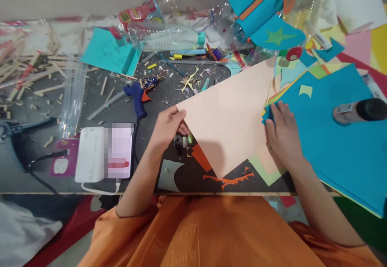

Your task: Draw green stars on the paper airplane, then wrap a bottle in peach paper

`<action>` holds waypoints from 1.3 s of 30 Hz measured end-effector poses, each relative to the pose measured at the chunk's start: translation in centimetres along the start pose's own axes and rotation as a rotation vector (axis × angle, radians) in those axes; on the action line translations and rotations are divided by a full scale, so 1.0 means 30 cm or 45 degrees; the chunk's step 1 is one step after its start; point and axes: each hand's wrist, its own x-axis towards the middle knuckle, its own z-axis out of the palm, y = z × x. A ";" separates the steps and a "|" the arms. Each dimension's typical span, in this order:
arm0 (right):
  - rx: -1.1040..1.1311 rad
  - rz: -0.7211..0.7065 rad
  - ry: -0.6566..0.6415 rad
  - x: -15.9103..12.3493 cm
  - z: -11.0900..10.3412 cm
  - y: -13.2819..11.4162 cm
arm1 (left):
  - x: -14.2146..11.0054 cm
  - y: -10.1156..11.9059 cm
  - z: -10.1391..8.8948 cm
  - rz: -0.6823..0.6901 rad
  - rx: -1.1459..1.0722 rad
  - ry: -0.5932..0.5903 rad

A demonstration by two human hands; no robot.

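Note:
My left hand (169, 128) pinches the left corner of a large peach paper sheet (229, 118) between thumb and fingers. The sheet slants across the middle of the table, and its right side reaches the stack of blue paper (332, 150). On the left edge of that stack lies my right hand (282, 134), fingers spread and fairly flat, beside the peach sheet. Orange paper scraps (229, 178) and a pale green sheet (266, 170) stick out below the peach sheet. A small pale green scrap (306, 91) sits on the blue stack.
A blue glue gun (137, 100) lies left of my left hand. Nearby are a phone (119, 150) and a white power bank (90, 154). A black-capped bottle (359, 110) rests on the blue stack. Behind are a plastic bottle (169, 36) and a blue paper-covered rocket (260, 11).

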 end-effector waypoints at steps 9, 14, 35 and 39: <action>0.133 -0.141 -0.088 -0.009 -0.009 -0.118 | -0.007 -0.068 -0.046 0.162 -0.142 0.392; 0.189 -0.373 -0.163 -0.019 0.025 -0.205 | 0.035 -0.057 -0.136 0.324 -0.429 0.766; 0.334 -0.312 0.019 0.171 0.000 -0.102 | 0.049 -0.096 -0.103 0.169 -0.318 0.510; 0.754 -0.045 -0.211 0.087 -0.073 -0.053 | 0.030 -0.094 -0.031 0.130 -0.242 0.327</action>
